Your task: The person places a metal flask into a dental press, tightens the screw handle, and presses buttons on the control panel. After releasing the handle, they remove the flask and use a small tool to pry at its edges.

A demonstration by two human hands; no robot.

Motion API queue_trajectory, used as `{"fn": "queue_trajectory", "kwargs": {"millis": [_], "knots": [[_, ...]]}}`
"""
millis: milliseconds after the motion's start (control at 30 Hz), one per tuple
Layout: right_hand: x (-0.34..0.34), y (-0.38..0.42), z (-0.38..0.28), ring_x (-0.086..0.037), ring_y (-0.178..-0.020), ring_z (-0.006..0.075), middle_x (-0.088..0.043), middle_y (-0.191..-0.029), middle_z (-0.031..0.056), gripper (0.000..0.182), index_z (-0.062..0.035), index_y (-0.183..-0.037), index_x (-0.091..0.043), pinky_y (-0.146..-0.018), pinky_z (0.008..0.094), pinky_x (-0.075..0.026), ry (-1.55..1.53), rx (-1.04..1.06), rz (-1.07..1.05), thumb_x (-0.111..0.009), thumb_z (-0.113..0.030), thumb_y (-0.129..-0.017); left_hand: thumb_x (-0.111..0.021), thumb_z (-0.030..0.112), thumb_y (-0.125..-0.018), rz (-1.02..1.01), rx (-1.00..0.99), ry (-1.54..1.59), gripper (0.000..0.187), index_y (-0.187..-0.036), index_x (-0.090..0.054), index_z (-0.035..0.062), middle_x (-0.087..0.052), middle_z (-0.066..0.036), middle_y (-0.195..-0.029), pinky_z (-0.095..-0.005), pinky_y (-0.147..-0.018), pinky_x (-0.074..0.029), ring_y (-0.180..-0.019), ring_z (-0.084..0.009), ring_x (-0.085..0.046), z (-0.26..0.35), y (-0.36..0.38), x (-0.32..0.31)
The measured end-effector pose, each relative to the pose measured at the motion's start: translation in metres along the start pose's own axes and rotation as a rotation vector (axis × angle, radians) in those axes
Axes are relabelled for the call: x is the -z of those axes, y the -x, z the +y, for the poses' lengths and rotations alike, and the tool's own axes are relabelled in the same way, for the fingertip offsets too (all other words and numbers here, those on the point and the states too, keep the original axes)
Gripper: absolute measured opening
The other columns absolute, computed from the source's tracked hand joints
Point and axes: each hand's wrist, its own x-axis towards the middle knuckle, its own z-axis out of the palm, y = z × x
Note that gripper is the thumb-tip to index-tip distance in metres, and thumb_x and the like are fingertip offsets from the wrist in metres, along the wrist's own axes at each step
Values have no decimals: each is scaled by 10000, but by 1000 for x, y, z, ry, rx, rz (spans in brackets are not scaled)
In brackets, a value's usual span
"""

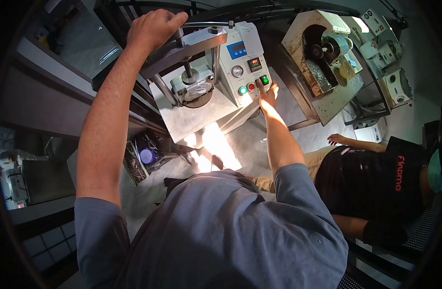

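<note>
My left hand is closed around the end of the metal handle bar on top of a press. Below the bar, a screw runs through the crossbeam down to a metal block on the white machine table. My right hand is at the control panel, a finger on or beside a switch near the lit green button. A red button, a lit round green button, a gauge and a red digital display show on the panel.
To the right stands a machine with an open housing on a bench. Another person in a black shirt is at the right, one hand near the bench. A box with a purple roll lies low on the left.
</note>
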Motion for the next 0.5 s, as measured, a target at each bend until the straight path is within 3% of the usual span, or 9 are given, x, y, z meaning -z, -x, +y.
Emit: {"fn": "queue_trajectory", "kwargs": {"millis": [500], "knots": [[3, -1, -1, -472, -1183, 378, -470, -1208, 236, 693, -33, -1316, -462, -1018, 457, -368, -7, -9, -67, -657, -531, -875, -421, 598, -848, 20, -6, 6, 591, -998, -772, 147, -730, -140, -932, -451, -834, -529, -902, -322, -696, 1, 1, 1]]}}
